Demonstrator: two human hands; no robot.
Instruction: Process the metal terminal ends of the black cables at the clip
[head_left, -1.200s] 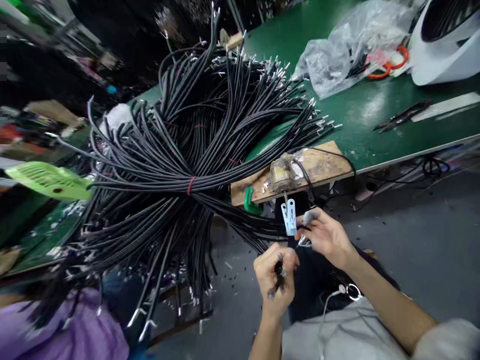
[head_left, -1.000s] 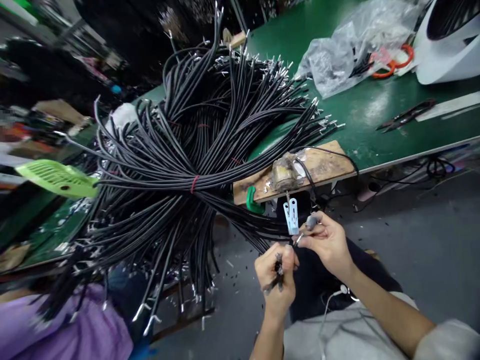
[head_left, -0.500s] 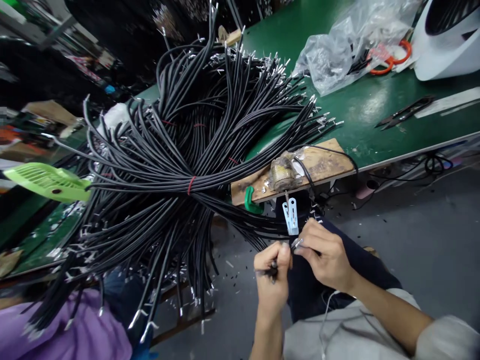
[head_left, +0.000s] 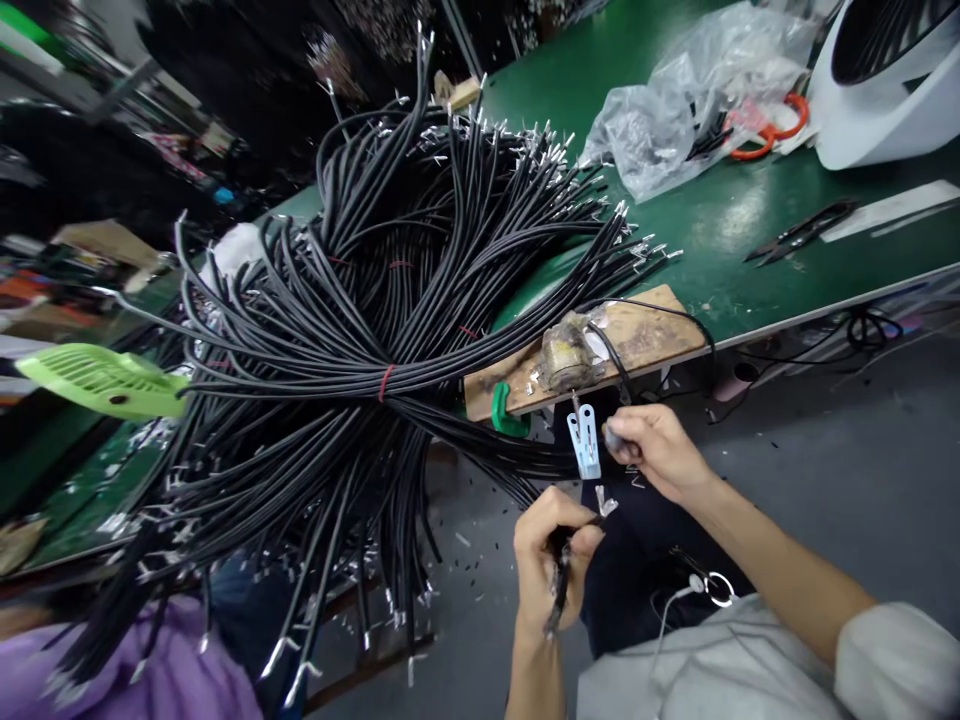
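My left hand [head_left: 551, 560] is closed around black cables [head_left: 559, 595], whose bare silver wire ends [head_left: 604, 502] stick out past the thumb. Up and to the right, my right hand [head_left: 664, 450] has its fingers pinched together beside a light-blue clothespin [head_left: 584, 442]. Something greyish shows at those fingertips, too blurred to name. The clothespin hangs from the shaft of a small tape-wrapped motor [head_left: 566, 355] on a wooden board [head_left: 660, 330]. A large heap of black cables [head_left: 390, 300] with silver ends lies left of my hands, bundled in places with red ties.
A green clamp [head_left: 508, 410] grips the board at the green table's [head_left: 720, 235] edge. Black snips [head_left: 802, 230], orange-handled scissors [head_left: 772, 130], a plastic bag [head_left: 645, 130] and a white fan [head_left: 855, 110] lie farther right. A light-green fan [head_left: 105, 380] and a person's purple sleeve [head_left: 157, 660] are at left.
My right hand has moved up and right, away from my left hand and the wire ends, to beside the clothespin. My left hand still holds the cables, slightly lower.
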